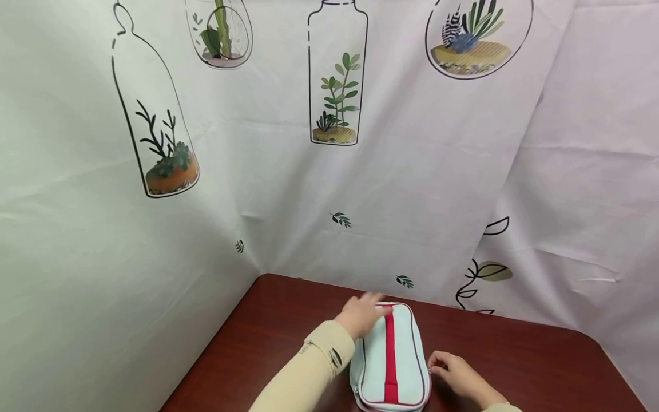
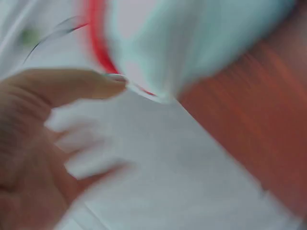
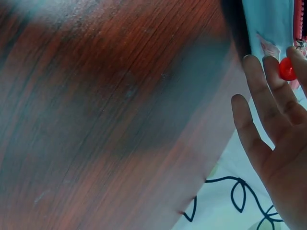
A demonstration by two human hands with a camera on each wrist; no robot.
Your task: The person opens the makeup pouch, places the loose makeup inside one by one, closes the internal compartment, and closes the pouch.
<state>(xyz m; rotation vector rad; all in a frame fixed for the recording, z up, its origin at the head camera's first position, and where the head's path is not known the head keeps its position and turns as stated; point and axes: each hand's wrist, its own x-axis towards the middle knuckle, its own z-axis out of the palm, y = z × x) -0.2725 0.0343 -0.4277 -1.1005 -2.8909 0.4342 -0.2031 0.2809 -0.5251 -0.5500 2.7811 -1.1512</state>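
Observation:
A pale blue zip pouch [image 1: 374, 357] with a red stripe down its top lies on the table. My left hand [image 1: 359, 315] is at the pouch's far left end, blurred; in the left wrist view its thumb [image 2: 91, 86] lies by the red-edged rim and the other fingers are spread apart. At the pouch's near right side, my right hand [image 1: 457, 372] pinches a red zipper pull [image 3: 287, 69] between thumb and fingertip. Beside the pull, a stretch of red zipper [image 3: 298, 21] shows, and the hand's other fingers are extended.
The dark red-brown wooden table [image 1: 515, 355] stands against a white cloth backdrop [image 1: 412, 189] printed with plants in jars. The cloth also hangs along the table's left side.

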